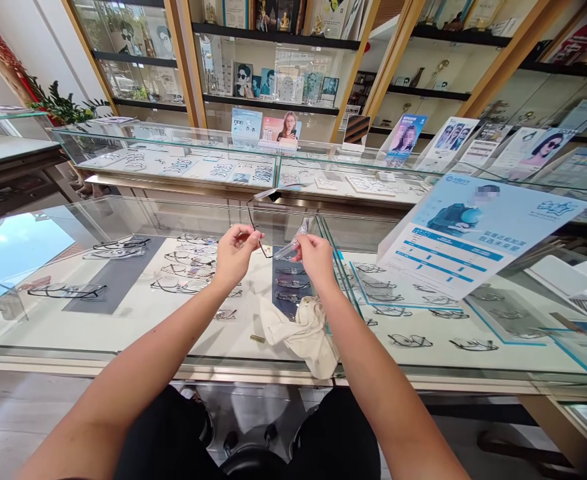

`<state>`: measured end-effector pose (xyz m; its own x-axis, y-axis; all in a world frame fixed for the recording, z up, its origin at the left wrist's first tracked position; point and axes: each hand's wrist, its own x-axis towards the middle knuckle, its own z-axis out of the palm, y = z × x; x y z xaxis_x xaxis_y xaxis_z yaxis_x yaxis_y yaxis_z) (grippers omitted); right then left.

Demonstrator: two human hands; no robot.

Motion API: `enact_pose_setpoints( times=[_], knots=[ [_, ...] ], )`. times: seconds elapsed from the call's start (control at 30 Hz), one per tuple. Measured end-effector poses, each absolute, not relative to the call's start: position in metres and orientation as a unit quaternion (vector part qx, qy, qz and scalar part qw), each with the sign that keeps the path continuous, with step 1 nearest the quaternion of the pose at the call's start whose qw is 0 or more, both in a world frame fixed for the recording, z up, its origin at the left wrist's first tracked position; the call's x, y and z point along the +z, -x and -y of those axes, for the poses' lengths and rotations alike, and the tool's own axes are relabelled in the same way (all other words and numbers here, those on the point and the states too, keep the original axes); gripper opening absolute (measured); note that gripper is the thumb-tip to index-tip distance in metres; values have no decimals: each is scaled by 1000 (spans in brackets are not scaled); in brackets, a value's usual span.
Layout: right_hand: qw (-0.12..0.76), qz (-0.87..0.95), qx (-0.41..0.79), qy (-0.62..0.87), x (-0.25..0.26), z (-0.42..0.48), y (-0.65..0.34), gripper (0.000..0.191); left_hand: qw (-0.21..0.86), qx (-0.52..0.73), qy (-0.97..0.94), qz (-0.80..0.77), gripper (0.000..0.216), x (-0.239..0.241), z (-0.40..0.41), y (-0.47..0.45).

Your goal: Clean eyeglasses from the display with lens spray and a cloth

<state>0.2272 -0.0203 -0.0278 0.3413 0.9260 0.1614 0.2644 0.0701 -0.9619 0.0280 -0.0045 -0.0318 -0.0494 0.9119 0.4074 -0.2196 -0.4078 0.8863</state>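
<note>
A tilted blue-and-white advertising placard point(478, 233) stood at the right. Farther back, a long glass showcase point(163, 185) held rows of eyeglasses point(181, 167), a leafy plant point(63, 105) near its left end; wood-framed shelves point(278, 36) bore trophies point(284, 22).

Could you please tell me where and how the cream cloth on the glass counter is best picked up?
I would pinch the cream cloth by its bunched upper folds, coming from above and the left. It lies crumpled, so those folds probably offer an easy grip, while the right forearm borders its right side in this view.
</note>
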Motion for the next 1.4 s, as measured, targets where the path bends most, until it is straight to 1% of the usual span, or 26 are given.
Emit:
enact_pose_setpoints(
  times=[0.13,0.2,0.27,0.33,0.4,0.47,0.53,0.67,0.73,0.8,0.83,0.93,1.13,1.27,1.4],
  knots=[
    [541,497,271,622,-24,24,-226,47,419,667,-525,-324,52,-31,4,-27],
    [555,495,246,621,-22,25,-228,51,401,665,-537,-330,48,-32,3,-26],
    [591,481,206,614,-19,25,-234,53,380,662,-551,-337,43,-33,2,-25],
    [637,480,145,586,-17,25,-240,51,368,654,-566,-342,38,-35,2,-26],
    [665,506,77,545,-15,26,-243,50,365,638,-584,-344,34,-36,4,-27],
    [658,555,23,508,-15,28,-242,52,359,614,-612,-345,30,-38,6,-28],
    [634,603,4,485,-16,32,-236,52,347,589,-646,-340,28,-39,9,-30],
    [596,663,39,452,-19,37,-224,46,344,557,-686,-318,30,-41,12,-32],
    [583,684,70,433,-21,37,-220,34,356,553,-684,-316,32,-43,11,-32],
    [561,711,96,414,-24,34,-217,17,369,557,-676,-311,33,-44,8,-32],
    [547,725,104,406,-25,33,-216,13,376,560,-672,-306,33,-44,6,-31],
    [516,749,131,394,-29,30,-213,18,391,569,-662,-294,34,-44,1,-29],
    [491,744,223,394,-31,29,-212,24,440,552,-648,-287,36,-37,-2,-25],
    [488,733,247,405,-31,28,-212,27,464,544,-637,-289,39,-34,0,-25],
    [506,710,259,416,-33,27,-211,27,508,536,-603,-301,47,-34,3,-27]
  ],
)
